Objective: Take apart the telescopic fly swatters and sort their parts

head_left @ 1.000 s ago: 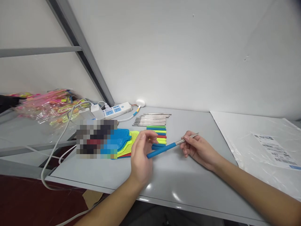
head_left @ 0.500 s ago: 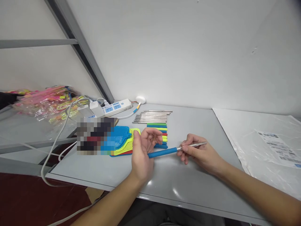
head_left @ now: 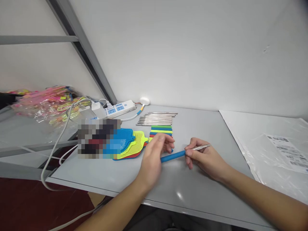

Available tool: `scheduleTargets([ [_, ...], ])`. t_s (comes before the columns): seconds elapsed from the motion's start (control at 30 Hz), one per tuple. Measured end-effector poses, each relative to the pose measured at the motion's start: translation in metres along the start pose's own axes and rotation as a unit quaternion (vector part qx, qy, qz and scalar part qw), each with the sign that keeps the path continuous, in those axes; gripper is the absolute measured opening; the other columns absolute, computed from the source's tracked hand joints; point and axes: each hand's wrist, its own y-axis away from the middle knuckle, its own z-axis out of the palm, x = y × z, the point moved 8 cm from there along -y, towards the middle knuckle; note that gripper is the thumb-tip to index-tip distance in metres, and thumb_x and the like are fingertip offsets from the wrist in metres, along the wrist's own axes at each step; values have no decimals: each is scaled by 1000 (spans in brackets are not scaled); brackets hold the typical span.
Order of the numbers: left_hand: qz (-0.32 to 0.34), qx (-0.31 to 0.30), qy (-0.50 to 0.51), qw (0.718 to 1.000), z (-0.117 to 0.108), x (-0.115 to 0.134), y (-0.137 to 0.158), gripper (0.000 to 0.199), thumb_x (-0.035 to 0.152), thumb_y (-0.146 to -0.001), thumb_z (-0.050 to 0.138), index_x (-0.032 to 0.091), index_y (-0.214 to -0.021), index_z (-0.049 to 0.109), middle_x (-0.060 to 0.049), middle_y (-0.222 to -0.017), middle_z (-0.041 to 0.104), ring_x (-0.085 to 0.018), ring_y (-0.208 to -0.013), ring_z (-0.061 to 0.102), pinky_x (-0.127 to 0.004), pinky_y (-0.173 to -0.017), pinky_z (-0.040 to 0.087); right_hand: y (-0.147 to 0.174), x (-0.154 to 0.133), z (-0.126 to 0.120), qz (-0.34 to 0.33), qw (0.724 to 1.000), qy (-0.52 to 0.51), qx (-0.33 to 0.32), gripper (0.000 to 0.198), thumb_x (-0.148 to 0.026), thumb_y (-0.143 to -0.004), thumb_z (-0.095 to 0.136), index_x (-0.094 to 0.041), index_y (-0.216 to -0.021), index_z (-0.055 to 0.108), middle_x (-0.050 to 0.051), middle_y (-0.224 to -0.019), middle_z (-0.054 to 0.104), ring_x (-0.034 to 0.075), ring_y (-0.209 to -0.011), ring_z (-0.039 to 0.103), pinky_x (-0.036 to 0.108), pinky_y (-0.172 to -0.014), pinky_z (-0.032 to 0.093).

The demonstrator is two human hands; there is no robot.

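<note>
My right hand (head_left: 203,155) is closed around the metal end of a telescopic rod with a blue handle (head_left: 173,156). The bare silver tip sticks out past its fingers to the right. Against the handle's other end rests the palm of my left hand (head_left: 154,157), its fingers loosely curved and apart, not wrapped round it. Partly hidden behind my left hand lies a row of coloured handle grips (head_left: 161,127) in green, blue, yellow and red. Silver rods (head_left: 156,119) lie side by side just beyond them. Perforated fly swatter heads (head_left: 138,144), blue, yellow and red, overlap to the left.
A white power strip (head_left: 120,109) with plugs and cables stands at the back left, near a round white device (head_left: 144,101). Bagged colourful items (head_left: 48,102) sit on the left. White plastic packaging (head_left: 262,134) covers the table's right side. A blurred patch hides part of the swatter heads.
My left hand has moved right and turned inward, its thumb now nearer the fingers. Less of the blue handle shows between the hands. The right hand stays on the rod in nearly the same place.
</note>
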Motion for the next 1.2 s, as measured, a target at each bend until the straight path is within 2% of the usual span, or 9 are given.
scheduleTargets([
  [0.1,7,-50,-128,990,12,-5,7,19,36,-96,47,22,-95,60,-2,-95,59,-17,-90,54,-31,-83,43,-3,-10,-18,-26,999,31,35,21,-41,-89,65,-21,-85,59,-3,-57,61,11,-52,54,26,-58,44],
  [0.17,90,-86,-238,963,24,2,16,15,30,-94,50,23,-105,58,-5,-109,57,-20,-104,51,-35,-93,40,-2,-25,-36,-73,991,75,86,23,-44,-92,59,-22,-87,60,-4,-56,55,11,-54,52,27,-60,44],
  [0.23,197,-110,-336,914,36,10,27,21,25,-91,52,22,-112,56,-8,-123,51,-24,-114,46,-41,-99,37,2,-44,-55,-141,969,130,158,24,-45,-94,55,-23,-86,60,-4,-59,51,12,-56,50,29,-61,44],
  [0.33,267,-147,-418,856,48,10,39,27,21,-89,52,21,-116,55,-10,-131,46,-26,-116,43,-44,-99,37,17,-74,-71,-257,893,254,267,26,-44,-96,50,-23,-83,57,-2,-69,50,14,-60,46,31,-61,42],
  [0.4,265,-177,-441,839,53,5,41,28,20,-89,52,21,-116,54,-10,-131,47,-26,-115,43,-43,-98,39,26,-87,-70,-313,835,338,302,27,-42,-98,46,-23,-81,55,0,-74,52,15,-61,44,31,-58,38],
  [0.47,251,-203,-456,829,56,0,41,26,20,-90,51,21,-116,55,-10,-131,49,-25,-114,44,-43,-98,40,29,-91,-65,-342,804,383,299,28,-39,-99,41,-23,-78,51,1,-75,51,16,-62,44,32,-57,35],
  [0.63,236,-253,-476,808,64,-9,42,20,21,-92,48,21,-109,57,-9,-132,49,-25,-113,46,-44,-95,43,21,-85,-50,-375,813,387,222,26,-30,-101,35,-23,-78,44,0,-74,46,16,-65,44,32,-59,34],
  [0.93,250,-262,-504,784,69,-13,41,15,23,-93,47,20,-103,58,-10,-132,49,-26,-112,46,-47,-93,44,19,-69,-40,-410,826,326,209,25,-25,-102,32,-23,-82,46,2,-83,60,15,-65,47,32,-58,32],
  [1.2,249,-223,-497,801,63,-4,35,17,23,-93,47,20,-102,61,-9,-131,51,-25,-113,47,-45,-94,44,14,-64,-40,-382,848,302,209,28,-27,-103,29,-24,-85,51,1,-80,59,16,-68,49,34,-64,35],
])
